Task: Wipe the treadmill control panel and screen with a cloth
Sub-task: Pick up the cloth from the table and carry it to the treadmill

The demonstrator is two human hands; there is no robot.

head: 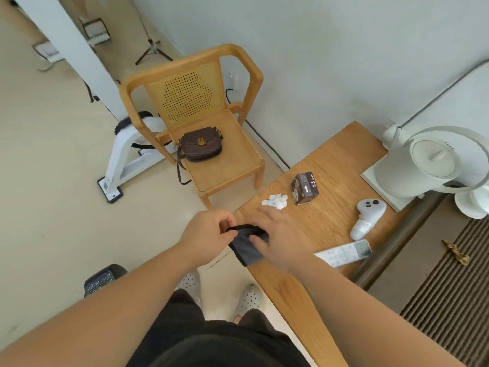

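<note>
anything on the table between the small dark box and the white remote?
Head view: the white game controller lies roughly between the small dark box and the white remote, a bit to the right of the direct line. Otherwise bare wooden table.

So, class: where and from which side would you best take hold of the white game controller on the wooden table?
Grip the white game controller round its narrower handle end, the end nearest the remote control, coming from above. It lies flat on the wooden table with its buttons up, and its wider head points toward the kettle, so the handle looks the freer part.
</note>
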